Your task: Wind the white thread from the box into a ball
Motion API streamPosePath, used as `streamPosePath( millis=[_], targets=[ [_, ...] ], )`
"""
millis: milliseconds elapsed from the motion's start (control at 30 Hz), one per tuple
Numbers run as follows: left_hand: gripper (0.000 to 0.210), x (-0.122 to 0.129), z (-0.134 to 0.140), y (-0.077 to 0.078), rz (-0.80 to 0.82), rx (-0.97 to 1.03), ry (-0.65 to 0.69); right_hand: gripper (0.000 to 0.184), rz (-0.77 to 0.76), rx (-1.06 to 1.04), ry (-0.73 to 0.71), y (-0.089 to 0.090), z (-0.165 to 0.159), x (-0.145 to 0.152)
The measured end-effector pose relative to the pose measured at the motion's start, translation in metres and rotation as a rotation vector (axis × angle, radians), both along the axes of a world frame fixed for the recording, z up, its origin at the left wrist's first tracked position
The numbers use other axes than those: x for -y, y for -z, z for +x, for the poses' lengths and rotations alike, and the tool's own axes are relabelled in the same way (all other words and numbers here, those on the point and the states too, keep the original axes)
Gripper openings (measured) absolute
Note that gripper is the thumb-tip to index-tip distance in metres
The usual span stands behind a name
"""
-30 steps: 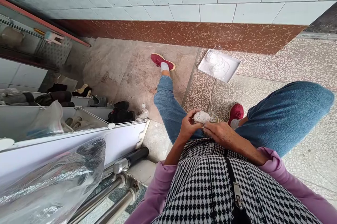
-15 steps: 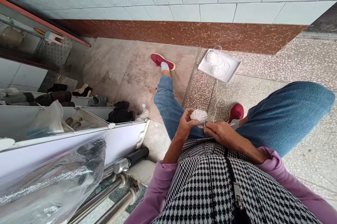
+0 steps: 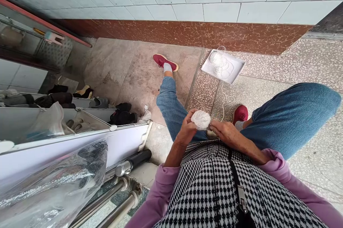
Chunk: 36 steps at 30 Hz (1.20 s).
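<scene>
I sit with my legs in blue jeans and red shoes stretched over the floor. My left hand (image 3: 187, 130) grips a small ball of white thread (image 3: 200, 119) in front of my lap. My right hand (image 3: 226, 133) sits just right of the ball, its fingertips pinching the thread (image 3: 223, 103) at the ball's edge. That thin white strand runs up across the floor to a white tray (image 3: 235, 70) near the wall, which holds loose coils of the same thread.
A white shoe rack (image 3: 80, 128) with dark shoes and plastic bags stands at the left. Metal tubes (image 3: 118, 196) lie at the lower left. A tiled wall with a brown skirting (image 3: 187, 33) closes the far side. Terrazzo floor spreads to the right.
The ball has turned in my left hand and shifted slightly. My right hand rose from below the ball to its right edge. The strand on the floor has shifted a little.
</scene>
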<state>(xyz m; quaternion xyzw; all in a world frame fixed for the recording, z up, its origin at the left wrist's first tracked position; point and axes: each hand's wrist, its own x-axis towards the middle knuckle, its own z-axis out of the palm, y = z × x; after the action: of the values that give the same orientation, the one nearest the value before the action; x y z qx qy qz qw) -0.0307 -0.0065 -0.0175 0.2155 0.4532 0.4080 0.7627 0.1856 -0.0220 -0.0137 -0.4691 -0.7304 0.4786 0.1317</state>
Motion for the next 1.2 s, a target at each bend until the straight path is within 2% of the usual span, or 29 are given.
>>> streamPosePath(
  millis=[67, 133, 200, 300, 400, 533, 633, 733, 867, 1000, 1200],
  targets=[
    [0.068, -0.004, 0.004, 0.005, 0.056, -0.134, 0.002, 0.022, 0.047, 0.074, -0.089, -0.006, -0.005, 0.005],
    [0.065, -0.003, 0.007, 0.010, 0.127, -0.300, 0.073, 0.025, 0.082, 0.075, -0.153, -0.013, -0.005, 0.006],
    [0.059, 0.001, 0.009, 0.013, 0.193, -0.442, 0.169, 0.030, 0.091, 0.048, -0.157, -0.016, 0.000, 0.004],
    [0.054, 0.006, 0.008, 0.013, 0.248, -0.542, 0.333, 0.032, 0.056, 0.009, -0.089, -0.014, 0.011, -0.002],
    [0.056, 0.005, 0.002, 0.012, 0.204, -0.482, 0.505, 0.030, -0.003, -0.091, -0.033, -0.008, 0.017, -0.006],
    [0.058, 0.000, -0.006, 0.012, 0.087, -0.227, 0.643, 0.035, -0.125, -0.296, 0.049, -0.006, 0.015, -0.007],
    [0.059, 0.000, -0.009, 0.010, 0.015, -0.051, 0.593, 0.042, -0.242, -0.452, 0.120, -0.008, 0.012, -0.011],
    [0.066, 0.005, -0.008, 0.007, -0.047, 0.082, 0.419, 0.046, -0.323, -0.564, 0.169, -0.010, 0.009, -0.017],
    [0.076, 0.007, -0.007, -0.001, -0.063, 0.146, 0.213, 0.050, -0.257, -0.559, 0.235, -0.009, 0.004, -0.022],
    [0.078, 0.006, -0.008, -0.002, -0.077, 0.146, 0.167, 0.053, -0.173, -0.529, 0.234, -0.010, 0.002, -0.021],
    [0.098, 0.013, -0.011, 0.012, -0.106, 0.261, 0.122, 0.049, -0.229, -0.585, 0.254, -0.005, 0.005, -0.016]
  ],
)
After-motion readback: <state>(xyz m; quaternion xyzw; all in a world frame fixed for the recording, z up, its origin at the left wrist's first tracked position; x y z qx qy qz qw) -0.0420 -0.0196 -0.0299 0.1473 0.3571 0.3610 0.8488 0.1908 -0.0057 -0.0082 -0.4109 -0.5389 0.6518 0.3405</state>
